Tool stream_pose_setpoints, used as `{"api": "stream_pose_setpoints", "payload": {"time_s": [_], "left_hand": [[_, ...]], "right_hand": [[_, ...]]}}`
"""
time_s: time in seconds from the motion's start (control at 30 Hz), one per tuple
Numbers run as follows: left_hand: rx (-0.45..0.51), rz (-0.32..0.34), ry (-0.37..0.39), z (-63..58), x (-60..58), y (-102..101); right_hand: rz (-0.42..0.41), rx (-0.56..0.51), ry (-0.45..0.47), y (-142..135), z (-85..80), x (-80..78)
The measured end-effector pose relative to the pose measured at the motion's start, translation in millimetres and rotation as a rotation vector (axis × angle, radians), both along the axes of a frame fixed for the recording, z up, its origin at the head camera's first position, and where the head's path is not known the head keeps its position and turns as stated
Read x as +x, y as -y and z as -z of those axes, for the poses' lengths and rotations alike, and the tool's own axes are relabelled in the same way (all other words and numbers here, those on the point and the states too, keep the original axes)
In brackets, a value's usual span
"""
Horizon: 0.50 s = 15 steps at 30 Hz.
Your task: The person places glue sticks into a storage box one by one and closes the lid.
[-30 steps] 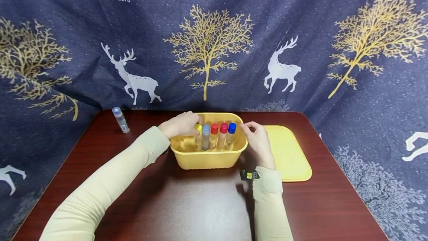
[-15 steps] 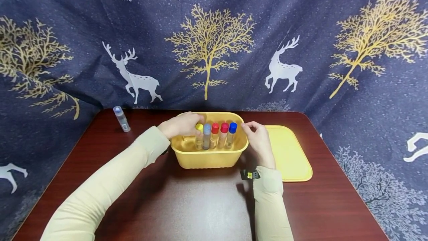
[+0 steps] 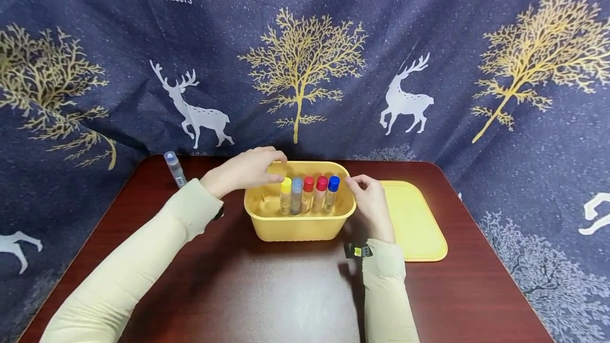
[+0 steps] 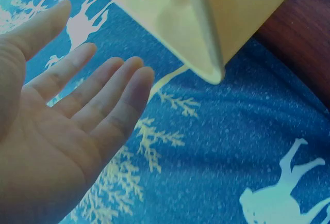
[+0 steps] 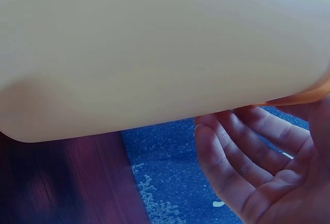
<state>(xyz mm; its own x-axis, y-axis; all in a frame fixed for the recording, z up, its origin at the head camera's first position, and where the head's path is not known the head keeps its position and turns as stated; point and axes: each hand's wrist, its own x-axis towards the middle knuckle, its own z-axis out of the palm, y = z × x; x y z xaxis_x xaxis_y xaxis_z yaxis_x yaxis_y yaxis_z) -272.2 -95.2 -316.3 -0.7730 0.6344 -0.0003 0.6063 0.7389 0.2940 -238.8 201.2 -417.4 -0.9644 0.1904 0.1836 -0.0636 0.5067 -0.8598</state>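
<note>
A yellow plastic box (image 3: 295,229) stands mid-table. Inside it, upright in a row, are several clear tubes with coloured caps: a yellow-capped tube (image 3: 285,197), a greyish-blue one (image 3: 296,197), two red-capped ones and a blue-capped tube (image 3: 331,195). Over the box's left rim hangs my left hand (image 3: 245,169), its thumb tip close to the yellow cap. The left wrist view shows this hand (image 4: 77,115) holding nothing, fingers extended and spread. My right hand (image 3: 371,202) grips the box's right rim; its fingers (image 5: 211,149) curl at the outer wall in the right wrist view.
A flat yellow lid (image 3: 414,221) lies on the table right of the box. Another clear tube with a bluish cap (image 3: 174,168) is at the back left, partly behind the left wrist. A dark patterned cloth (image 3: 305,57) hangs behind the brown table (image 3: 286,300).
My left hand has let go of the yellow-capped tube and moved up and left, its fingers opening. The tube stays upright in the row. My right hand keeps its place on the rim.
</note>
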Motion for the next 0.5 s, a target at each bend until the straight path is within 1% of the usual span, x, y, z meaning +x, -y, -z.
{"api": "stream_pose_setpoints", "payload": {"time_s": [0.07,0.2,0.37,0.5], "left_hand": [[0.013,0.001,-0.021,-3.8,1.7,6.8],[0.021,-0.024,-0.015,-9.5,3.3,21.1],[0.017,-0.059,-0.007,-5.5,2.7,42.0],[0.045,-0.075,-0.027,-1.9,1.9,60.3]], "right_hand": [[-0.001,-0.003,-0.002,-0.3,0.6,-0.5],[0.003,-0.011,0.007,-0.1,0.1,0.4],[0.0,-0.012,0.028,0.8,1.1,2.7],[-0.002,-0.005,0.014,0.8,2.0,2.1]]}}
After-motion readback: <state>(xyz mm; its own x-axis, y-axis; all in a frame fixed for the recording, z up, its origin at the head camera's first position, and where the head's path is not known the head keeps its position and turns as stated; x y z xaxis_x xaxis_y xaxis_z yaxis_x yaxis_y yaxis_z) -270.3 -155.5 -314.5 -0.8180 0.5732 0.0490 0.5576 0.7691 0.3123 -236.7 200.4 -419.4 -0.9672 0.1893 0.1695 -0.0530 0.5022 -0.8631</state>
